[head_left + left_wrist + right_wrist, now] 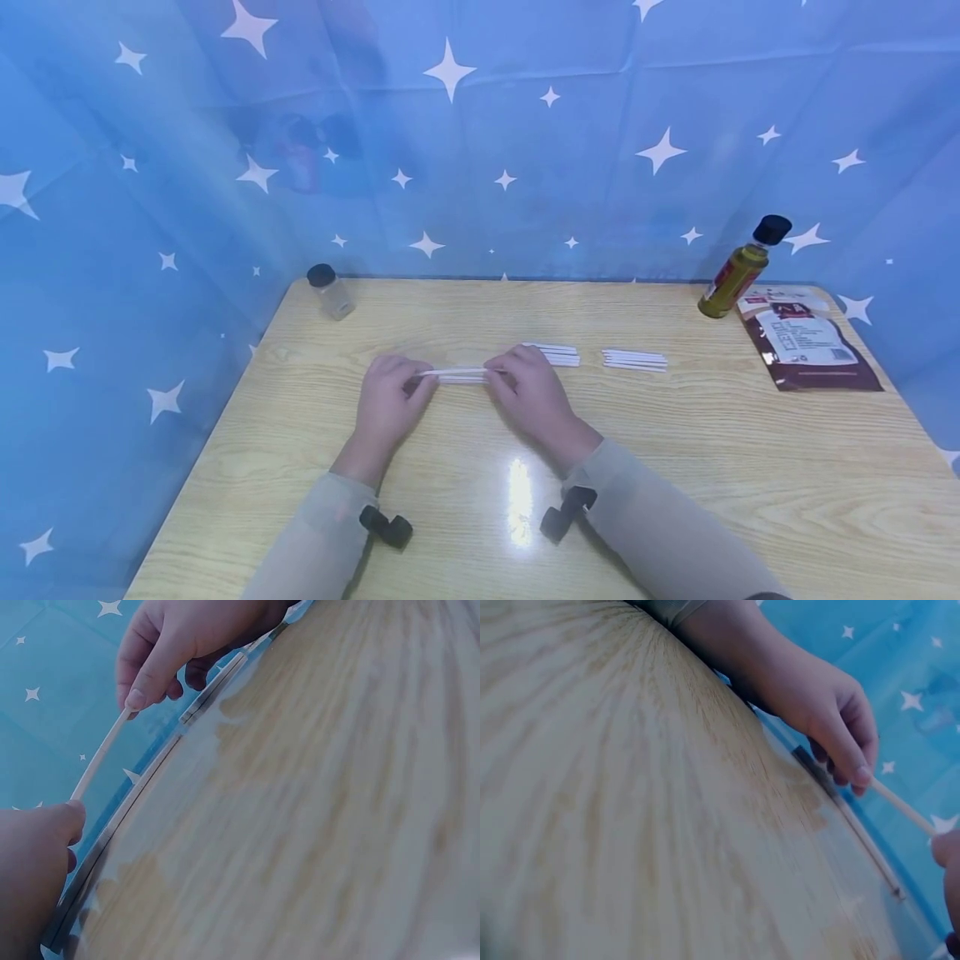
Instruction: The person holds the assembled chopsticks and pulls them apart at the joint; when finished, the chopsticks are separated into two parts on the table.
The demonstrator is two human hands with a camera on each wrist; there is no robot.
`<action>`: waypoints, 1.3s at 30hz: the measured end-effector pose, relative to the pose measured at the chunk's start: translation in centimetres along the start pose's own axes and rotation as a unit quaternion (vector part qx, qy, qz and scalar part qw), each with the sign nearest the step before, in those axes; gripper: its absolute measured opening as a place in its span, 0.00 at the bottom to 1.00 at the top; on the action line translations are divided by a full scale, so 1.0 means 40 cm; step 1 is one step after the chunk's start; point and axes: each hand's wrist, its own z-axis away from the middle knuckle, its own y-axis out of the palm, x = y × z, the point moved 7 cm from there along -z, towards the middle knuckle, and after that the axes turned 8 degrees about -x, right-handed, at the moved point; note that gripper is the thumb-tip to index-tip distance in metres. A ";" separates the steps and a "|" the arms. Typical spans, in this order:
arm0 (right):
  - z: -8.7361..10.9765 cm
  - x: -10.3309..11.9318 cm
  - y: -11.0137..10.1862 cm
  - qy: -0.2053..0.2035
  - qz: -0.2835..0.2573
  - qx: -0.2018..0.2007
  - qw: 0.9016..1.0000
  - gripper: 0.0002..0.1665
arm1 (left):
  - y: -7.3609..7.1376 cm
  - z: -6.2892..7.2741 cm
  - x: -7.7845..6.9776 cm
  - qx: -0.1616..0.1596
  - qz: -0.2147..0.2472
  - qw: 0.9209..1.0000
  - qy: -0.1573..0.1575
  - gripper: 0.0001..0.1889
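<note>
A thin white stick [457,371] spans the gap between the two hands, held level just above the table. My left hand [386,404] pinches its left end between thumb and fingers, and my right hand [534,396] pinches the right end. In the left wrist view the raised stick [101,761] is apart from the wood. Beneath it more white sticks [462,381] lie on the table. Just beyond the right hand is a row of parallel sticks [557,357], its left end partly hidden by the fingers. Farther right lies another such row [634,361].
A light wood table [300,450] backs onto a blue star-patterned cloth [510,217]. At the back left stands a clear jar [335,298] with a black lid. An oil bottle [735,279] with a black cap and a brown-and-white pouch [810,346] are at the back right.
</note>
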 end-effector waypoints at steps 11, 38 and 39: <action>0.010 -0.009 -0.015 -0.008 -0.011 -0.007 1.000 0.08 | 0.003 0.000 -0.019 -0.005 -0.012 0.999 0.046 0.09; 0.070 -0.072 -0.134 -0.021 0.004 -0.050 0.999 0.08 | 0.114 -0.006 -0.103 0.047 -0.013 0.998 0.050 0.11; 0.072 -0.075 -0.139 -0.022 0.006 -0.051 0.998 0.08 | 0.116 -0.008 -0.109 0.049 -0.013 0.997 0.052 0.12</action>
